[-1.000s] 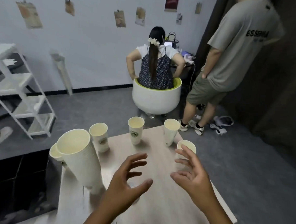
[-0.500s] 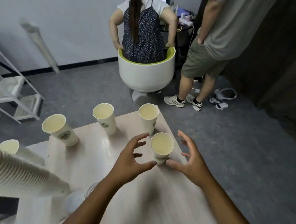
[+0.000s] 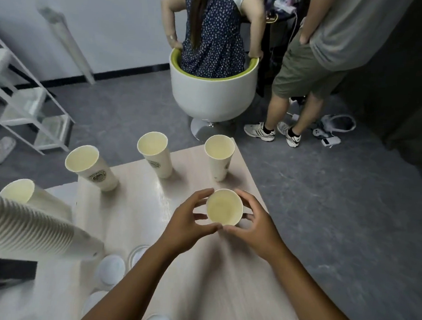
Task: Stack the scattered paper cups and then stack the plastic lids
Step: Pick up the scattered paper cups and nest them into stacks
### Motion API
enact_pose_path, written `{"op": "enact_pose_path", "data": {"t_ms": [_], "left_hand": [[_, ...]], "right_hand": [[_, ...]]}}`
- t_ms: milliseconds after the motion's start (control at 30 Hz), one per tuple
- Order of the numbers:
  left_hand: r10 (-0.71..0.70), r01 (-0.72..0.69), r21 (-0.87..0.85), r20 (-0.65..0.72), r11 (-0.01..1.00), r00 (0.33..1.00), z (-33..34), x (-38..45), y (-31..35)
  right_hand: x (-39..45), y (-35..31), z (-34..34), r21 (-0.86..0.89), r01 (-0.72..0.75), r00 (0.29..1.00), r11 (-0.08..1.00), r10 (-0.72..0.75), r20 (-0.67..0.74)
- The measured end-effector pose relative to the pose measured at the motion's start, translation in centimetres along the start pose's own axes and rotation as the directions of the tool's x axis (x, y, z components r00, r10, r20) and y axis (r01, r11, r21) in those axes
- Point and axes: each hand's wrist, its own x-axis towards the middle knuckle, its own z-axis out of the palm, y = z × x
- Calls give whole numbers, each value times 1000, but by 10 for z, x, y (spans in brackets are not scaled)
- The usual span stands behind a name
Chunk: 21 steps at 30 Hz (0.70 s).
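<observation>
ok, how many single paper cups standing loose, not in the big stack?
5. One cream paper cup between both hands; three upright along the table's far edge; one at far left behind the tall nested stack. More may be hidden.

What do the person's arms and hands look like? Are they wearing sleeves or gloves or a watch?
Both arms are bare as far up as the picture shows, with no sleeves in sight. The left hand and the right hand wear no gloves. No watch, bracelet or ring shows on either wrist or on the fingers. There are no cables, straps or markings on them.
</observation>
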Motion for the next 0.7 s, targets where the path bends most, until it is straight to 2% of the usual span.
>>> {"op": "enact_pose_path", "data": {"t_ms": [167,367,700], "left_hand": [[-40,36,-48,-92,998,995,-29,-48,-14],[-44,16,-132,-208,991,977,-76,-123,-21],[-39,-63,-198,-475,978,879,-220,-290,-38]], "right_hand": [[-20,-17,35,-61,44,993,997,-37,111],[-50,-61,87,-97,115,983,989,-99,157],[-120,-164,257,-3,293,901,956,-275,335]]}}
